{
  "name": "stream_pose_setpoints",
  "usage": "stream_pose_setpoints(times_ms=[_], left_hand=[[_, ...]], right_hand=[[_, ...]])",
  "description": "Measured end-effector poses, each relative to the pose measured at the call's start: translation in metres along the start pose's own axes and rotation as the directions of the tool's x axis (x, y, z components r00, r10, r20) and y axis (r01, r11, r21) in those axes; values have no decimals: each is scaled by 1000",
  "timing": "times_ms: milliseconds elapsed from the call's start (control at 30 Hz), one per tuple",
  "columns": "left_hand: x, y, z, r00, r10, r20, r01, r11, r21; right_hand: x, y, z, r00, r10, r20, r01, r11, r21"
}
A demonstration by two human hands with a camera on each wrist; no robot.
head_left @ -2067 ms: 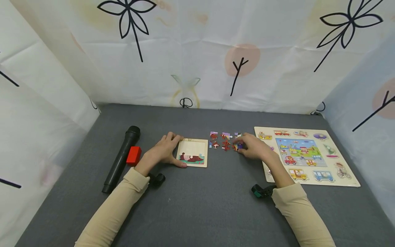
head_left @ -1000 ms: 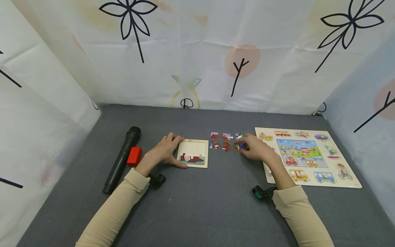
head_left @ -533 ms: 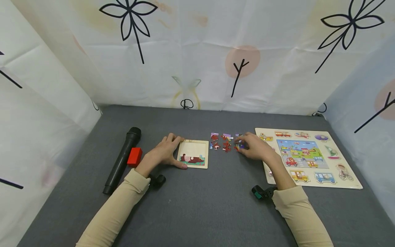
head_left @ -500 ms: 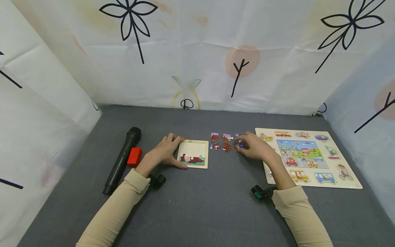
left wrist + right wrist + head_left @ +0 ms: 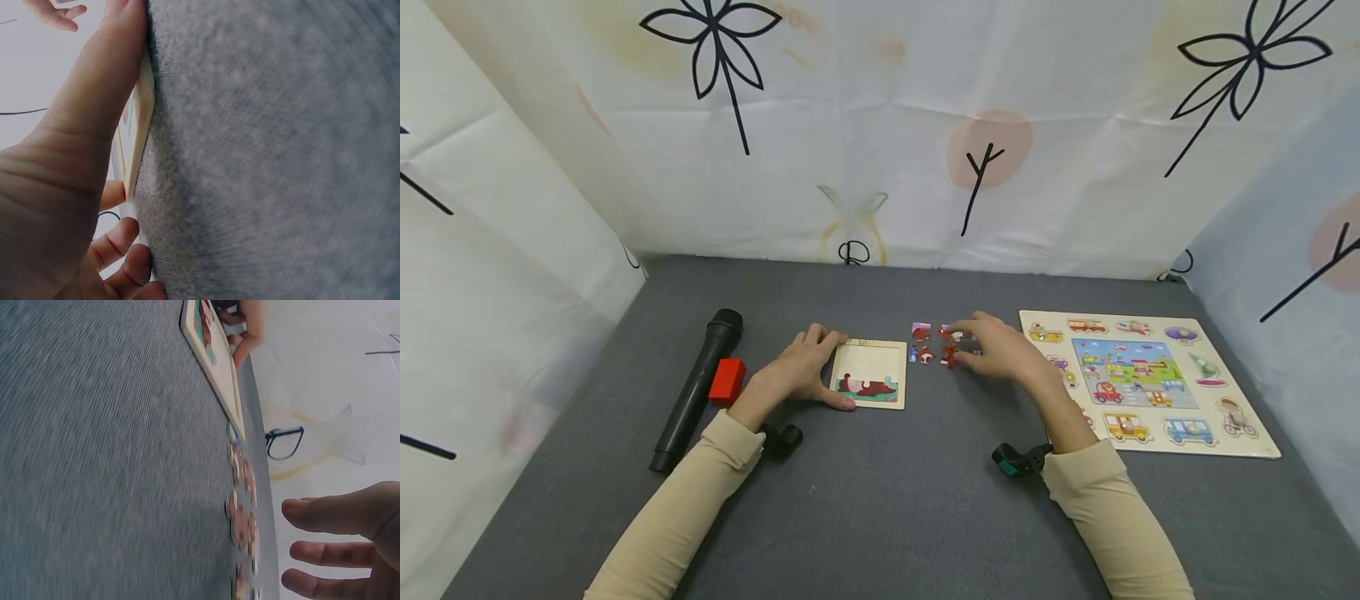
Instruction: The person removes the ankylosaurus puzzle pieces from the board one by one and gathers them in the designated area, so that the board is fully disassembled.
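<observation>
My left hand (image 5: 801, 364) holds the small wooden puzzle tray (image 5: 871, 360) at its left side, thumb at the near corner and index finger at the far one. Dark red and green jigsaw pieces (image 5: 868, 387) fill the tray's near strip; bare wood shows above them. Right of the tray lie loose jigsaw pieces (image 5: 921, 333) in small columns. Over the middle and right columns hovers my right hand (image 5: 1003, 354), partly hiding them. In the right wrist view its thumb and fingers (image 5: 331, 553) are spread apart, with nothing between them, beside the loose pieces (image 5: 240, 519).
A large wooden peg puzzle board (image 5: 1217, 442) with vehicle pictures lies at the right, close to my right forearm. At the left are a black microphone (image 5: 696, 392) and a red block (image 5: 726, 381). White patterned cloth (image 5: 910, 200) stands behind the grey table (image 5: 887, 517).
My right hand has moved left, from the right column of loose pieces to over the middle column. The left hand and tray have stayed in place.
</observation>
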State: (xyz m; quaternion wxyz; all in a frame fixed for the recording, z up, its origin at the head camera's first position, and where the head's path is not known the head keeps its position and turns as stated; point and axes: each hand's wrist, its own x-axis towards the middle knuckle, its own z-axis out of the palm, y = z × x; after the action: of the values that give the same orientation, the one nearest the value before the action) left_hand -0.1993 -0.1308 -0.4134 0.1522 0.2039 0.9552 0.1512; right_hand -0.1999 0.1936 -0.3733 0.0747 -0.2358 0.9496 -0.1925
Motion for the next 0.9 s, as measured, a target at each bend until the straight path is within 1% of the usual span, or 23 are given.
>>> stream_pose_setpoints(times_ms=[167, 233, 333, 467, 667, 900], left_hand=[[-1, 0, -1, 1000, -3, 5, 3, 1000, -2], [0, 0, -1, 1000, -2, 4, 2, 1000, -3], [0, 0, -1, 1000, -1, 4, 1, 1000, -1], [1, -1, -1, 1000, -3, 6, 3, 1000, 6], [1, -2, -1, 1000, 1, 10, -1, 1000, 5], [2, -2, -2, 1000, 3, 19, -3, 1000, 7]], right_hand=[[9, -15, 2, 1000, 18, 26, -18, 1000, 14], [13, -21, 4, 1000, 7, 31, -7, 1000, 19], [19, -31, 7, 999, -36, 22, 35, 999, 29], [26, -45, 11, 997, -71, 24, 70, 997, 45], [34, -65, 16, 995, -90, 48, 88, 995, 55], [44, -83, 28, 987, -120, 103, 106, 985, 134]])
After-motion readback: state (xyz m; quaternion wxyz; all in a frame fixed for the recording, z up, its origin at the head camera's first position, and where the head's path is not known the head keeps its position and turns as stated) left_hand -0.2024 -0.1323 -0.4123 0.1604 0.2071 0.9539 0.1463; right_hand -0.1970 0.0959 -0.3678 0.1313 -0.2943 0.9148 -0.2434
